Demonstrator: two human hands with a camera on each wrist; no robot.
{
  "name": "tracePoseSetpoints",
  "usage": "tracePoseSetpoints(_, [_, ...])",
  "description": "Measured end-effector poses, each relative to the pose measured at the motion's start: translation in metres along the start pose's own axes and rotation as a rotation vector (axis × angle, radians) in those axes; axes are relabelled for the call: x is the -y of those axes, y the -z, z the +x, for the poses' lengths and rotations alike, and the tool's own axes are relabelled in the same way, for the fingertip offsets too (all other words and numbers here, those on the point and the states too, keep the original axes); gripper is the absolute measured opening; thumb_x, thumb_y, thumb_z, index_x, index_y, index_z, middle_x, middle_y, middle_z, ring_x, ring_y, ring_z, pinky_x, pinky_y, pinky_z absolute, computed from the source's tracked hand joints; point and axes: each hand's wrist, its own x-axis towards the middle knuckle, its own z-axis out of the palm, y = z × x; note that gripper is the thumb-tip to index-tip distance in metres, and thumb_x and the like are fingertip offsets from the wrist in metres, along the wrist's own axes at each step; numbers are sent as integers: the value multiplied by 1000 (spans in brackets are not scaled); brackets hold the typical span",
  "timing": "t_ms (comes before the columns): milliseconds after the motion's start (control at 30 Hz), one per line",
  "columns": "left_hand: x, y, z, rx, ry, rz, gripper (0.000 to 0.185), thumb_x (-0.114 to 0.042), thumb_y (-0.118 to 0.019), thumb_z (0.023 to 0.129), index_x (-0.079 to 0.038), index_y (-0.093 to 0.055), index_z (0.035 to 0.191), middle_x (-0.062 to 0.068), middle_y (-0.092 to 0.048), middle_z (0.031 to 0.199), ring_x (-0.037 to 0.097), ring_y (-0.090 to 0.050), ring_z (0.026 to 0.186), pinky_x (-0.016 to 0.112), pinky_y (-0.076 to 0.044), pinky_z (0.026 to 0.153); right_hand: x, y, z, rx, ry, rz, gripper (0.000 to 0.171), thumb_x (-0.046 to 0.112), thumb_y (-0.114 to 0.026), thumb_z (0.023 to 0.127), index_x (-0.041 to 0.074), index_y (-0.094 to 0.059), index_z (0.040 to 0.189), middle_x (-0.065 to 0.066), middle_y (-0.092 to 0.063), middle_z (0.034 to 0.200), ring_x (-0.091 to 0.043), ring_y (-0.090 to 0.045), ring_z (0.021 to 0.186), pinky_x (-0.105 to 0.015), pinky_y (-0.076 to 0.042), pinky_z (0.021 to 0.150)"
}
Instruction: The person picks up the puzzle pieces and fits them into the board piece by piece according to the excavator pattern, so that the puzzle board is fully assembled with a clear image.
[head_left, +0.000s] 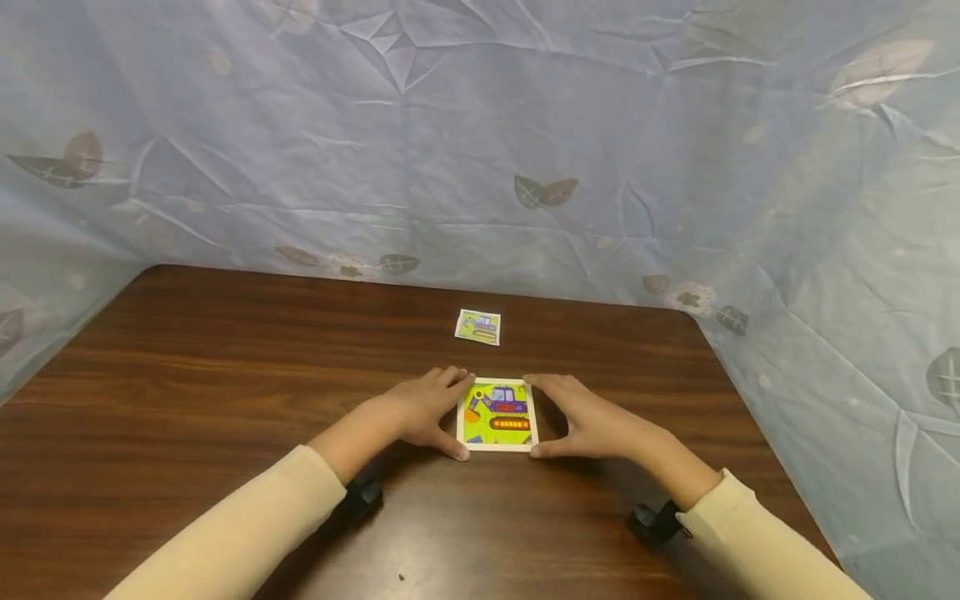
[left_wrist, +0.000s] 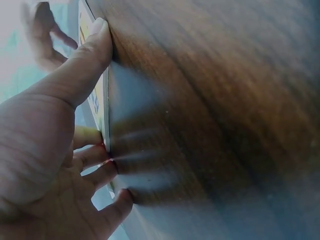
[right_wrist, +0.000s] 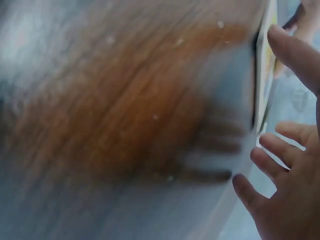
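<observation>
A square puzzle board (head_left: 498,414) with a pale rim lies on the table in the head view, showing a purple excavator on yellow-green. My left hand (head_left: 427,412) holds its left side, thumb at the near corner and index finger at the far corner. Opposite it, my right hand (head_left: 596,417) spans the right side in the same way. From the left wrist, the thumb (left_wrist: 87,62) rests over the board's edge. In the right wrist view the thumb (right_wrist: 295,52) touches the rim, while the other fingers are spread near the tabletop.
Beyond the board lies a small paper card (head_left: 478,327) printed with a similar excavator. The brown wooden table (head_left: 225,358) meets a pale leaf-patterned cloth (head_left: 465,150) at its back and sides. A tiny dark speck (head_left: 401,577) is near the front.
</observation>
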Motion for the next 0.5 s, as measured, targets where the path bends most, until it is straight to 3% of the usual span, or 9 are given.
tracePoseSetpoints(100, [2,-1,1,-6,-8,-7,113,-61,-81,84,-10,-23,168,14,-23,175,37,-25,161,63,-33,125,-3,-2,4,54,-22,13,107,54,-85,83,2,-33,162,-18,-37,168,-40,-35,155,-62,-34,124])
tracePoseSetpoints(500, [4,-6,6,-39,-6,-32,117,-60,-86,79,-6,-27,166,13,-31,170,35,-33,157,62,-41,120,-11,-9,10,80,-65,64,105,52,-88,81,5,-38,160,-17,-36,167,-40,-35,154,-63,-37,122])
